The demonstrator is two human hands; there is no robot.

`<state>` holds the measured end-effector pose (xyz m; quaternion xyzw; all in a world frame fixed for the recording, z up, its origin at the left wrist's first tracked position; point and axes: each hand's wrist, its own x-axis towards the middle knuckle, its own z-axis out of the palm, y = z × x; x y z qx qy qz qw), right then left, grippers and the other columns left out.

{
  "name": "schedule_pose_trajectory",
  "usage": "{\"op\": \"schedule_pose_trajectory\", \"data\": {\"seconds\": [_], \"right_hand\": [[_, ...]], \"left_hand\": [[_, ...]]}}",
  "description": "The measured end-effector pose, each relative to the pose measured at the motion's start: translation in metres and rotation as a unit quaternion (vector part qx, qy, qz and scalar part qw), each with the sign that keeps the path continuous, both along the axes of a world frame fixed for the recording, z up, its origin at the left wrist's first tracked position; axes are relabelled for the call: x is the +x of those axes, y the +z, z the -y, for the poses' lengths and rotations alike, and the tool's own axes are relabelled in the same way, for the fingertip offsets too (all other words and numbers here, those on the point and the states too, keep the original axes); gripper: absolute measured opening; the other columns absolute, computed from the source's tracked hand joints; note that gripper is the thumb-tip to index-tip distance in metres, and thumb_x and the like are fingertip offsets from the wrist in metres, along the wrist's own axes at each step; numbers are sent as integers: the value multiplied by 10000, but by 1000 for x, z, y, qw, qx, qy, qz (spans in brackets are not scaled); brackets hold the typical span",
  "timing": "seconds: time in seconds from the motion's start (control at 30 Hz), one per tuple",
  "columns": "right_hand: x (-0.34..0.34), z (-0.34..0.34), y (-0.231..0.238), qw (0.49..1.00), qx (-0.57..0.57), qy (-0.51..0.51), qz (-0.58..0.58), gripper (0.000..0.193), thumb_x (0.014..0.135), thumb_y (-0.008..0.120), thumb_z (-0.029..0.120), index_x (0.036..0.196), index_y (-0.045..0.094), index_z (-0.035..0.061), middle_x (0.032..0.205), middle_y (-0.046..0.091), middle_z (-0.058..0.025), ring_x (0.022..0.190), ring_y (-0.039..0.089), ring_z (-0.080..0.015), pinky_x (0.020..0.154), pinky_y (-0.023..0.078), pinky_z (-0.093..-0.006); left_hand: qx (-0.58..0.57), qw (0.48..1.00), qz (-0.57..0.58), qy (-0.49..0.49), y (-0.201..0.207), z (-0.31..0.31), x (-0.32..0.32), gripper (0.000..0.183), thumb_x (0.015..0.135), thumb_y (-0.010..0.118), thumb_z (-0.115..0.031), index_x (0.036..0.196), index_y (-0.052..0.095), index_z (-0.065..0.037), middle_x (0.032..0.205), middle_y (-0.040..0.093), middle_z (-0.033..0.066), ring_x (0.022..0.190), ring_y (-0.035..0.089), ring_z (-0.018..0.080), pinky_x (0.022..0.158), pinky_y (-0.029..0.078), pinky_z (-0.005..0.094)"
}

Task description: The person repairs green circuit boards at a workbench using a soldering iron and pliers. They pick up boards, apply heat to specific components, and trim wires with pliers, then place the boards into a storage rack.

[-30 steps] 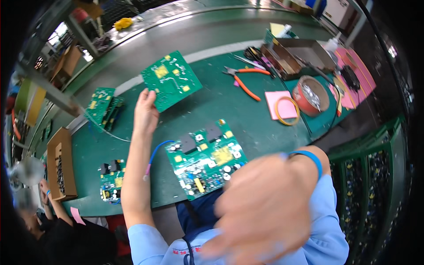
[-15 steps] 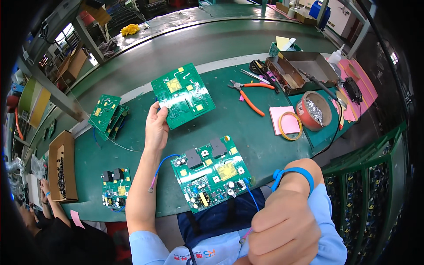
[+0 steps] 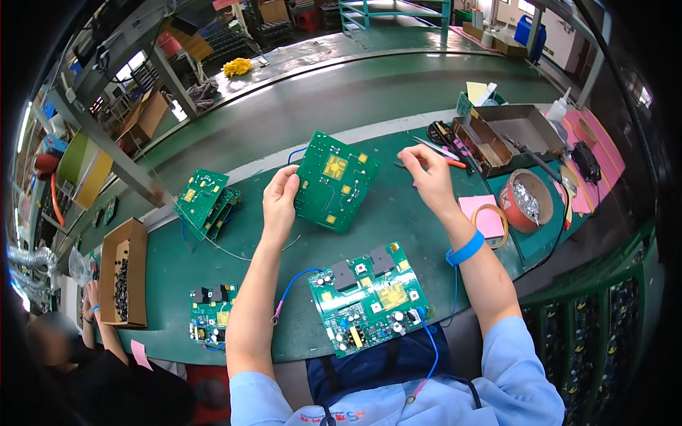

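My left hand (image 3: pixel 280 202) grips a green circuit board (image 3: pixel 339 190) by its left edge, tilted above the bench, with yellow patches and solder points on the visible face. A blue wire shows behind its top left corner. My right hand (image 3: pixel 431 177) is over the orange-handled pliers (image 3: pixel 456 163), mostly covering them. Its fingers are bent close together; whatever may be between them cannot be made out. Below lies another circuit board (image 3: pixel 373 302), component side up, at the bench's near edge. Its blue wires end in ring terminals, one hanging over my lap (image 3: pixel 410 399).
Stacked boards (image 3: pixel 206 199) and a single board (image 3: pixel 212 312) are on the left, beside a cardboard box (image 3: pixel 141 284) of small dark parts. On the right are a metal tray (image 3: pixel 529 128), a red pot (image 3: pixel 518 206), and a tape roll (image 3: pixel 497 216) on pink paper. Another person (image 3: pixel 99 355) sits far left.
My right hand has moved from near my chest, up and forward to the pliers. The board in my left hand has turned and tilted. The whole view has shifted slightly.
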<state>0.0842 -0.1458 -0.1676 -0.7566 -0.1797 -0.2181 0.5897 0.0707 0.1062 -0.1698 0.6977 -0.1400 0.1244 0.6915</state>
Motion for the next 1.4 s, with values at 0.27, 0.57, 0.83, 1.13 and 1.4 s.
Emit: {"op": "schedule_pose_trajectory", "data": {"seconds": [0.27, 0.57, 0.83, 1.13, 1.4], "right_hand": [[-1, -8, -17, 963, -2, 210, -168, 294, 817, 451, 107, 1068, 468, -45, 837, 543, -41, 743, 467, -72, 647, 390, -222], [2, -16, -33, 936, 147, 195, -252, 231, 813, 441, 68, 1004, 497, -49, 789, 571, -46, 680, 517, -57, 594, 418, -192], [-2, -10, -23, 889, 277, 198, -306, 254, 826, 463, 106, 1044, 462, -24, 895, 564, -63, 732, 570, -109, 615, 480, -231], [-3, 15, -7, 936, -328, -120, -44, 326, 731, 583, 226, 942, 526, -16, 866, 581, -129, 754, 581, -237, 664, 459, -339], [4, 33, -24, 843, -500, -131, -148, 194, 692, 554, 182, 759, 534, 1, 741, 579, -169, 727, 565, -319, 662, 441, -409]], "left_hand": [[323, 944, 32, -59, 33, 17, 0, 187, 814, 474, -115, 936, 552, 3, 757, 566, 27, 699, 494, 80, 649, 395, 209], [-5, 992, -91, 83, -7, 11, 13, 427, 836, 464, -313, 1121, 426, 2, 1085, 483, 123, 982, 480, 189, 794, 387, 276], [-260, 917, -265, -148, -15, 24, 4, 533, 805, 405, -493, 1102, 451, -54, 1017, 539, 97, 918, 523, 188, 799, 421, 346], [-373, 854, -293, -214, -13, 34, -3, 597, 780, 387, -544, 1111, 436, -49, 1059, 514, 128, 948, 526, 252, 775, 459, 394], [-427, 855, -232, -184, -9, 27, 1, 598, 770, 357, -580, 1110, 456, -98, 1087, 502, 90, 978, 494, 250, 835, 400, 406]]}}
